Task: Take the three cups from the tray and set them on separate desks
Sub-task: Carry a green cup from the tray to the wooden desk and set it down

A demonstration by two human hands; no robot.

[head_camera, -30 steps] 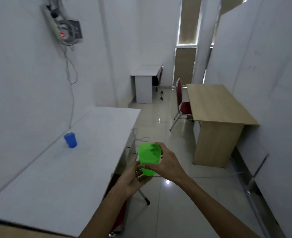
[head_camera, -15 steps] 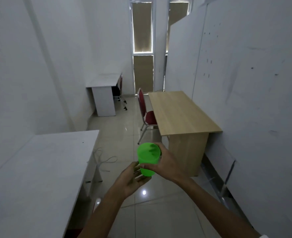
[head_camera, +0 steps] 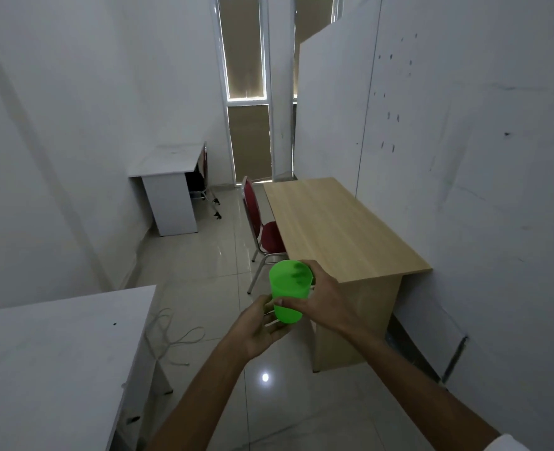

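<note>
Green cup (head_camera: 289,289): upright, held in the air above the tiled floor (head_camera: 204,271), just off the near left corner of the wooden desk (head_camera: 337,229)
Right hand (head_camera: 318,297): wrapped around the cup's side, thumb across its front wall
Left hand (head_camera: 259,327): cupped under the cup's base, fingers curled loosely, touching or nearly touching it
White desk, near left (head_camera: 57,359): its right edge lies left of the hands
Far white desk (head_camera: 168,161): against the left wall
Red chair (head_camera: 262,226): tucked at the wooden desk's left edge
Cable (head_camera: 174,333): looped on the floor beside the near white desk
</note>
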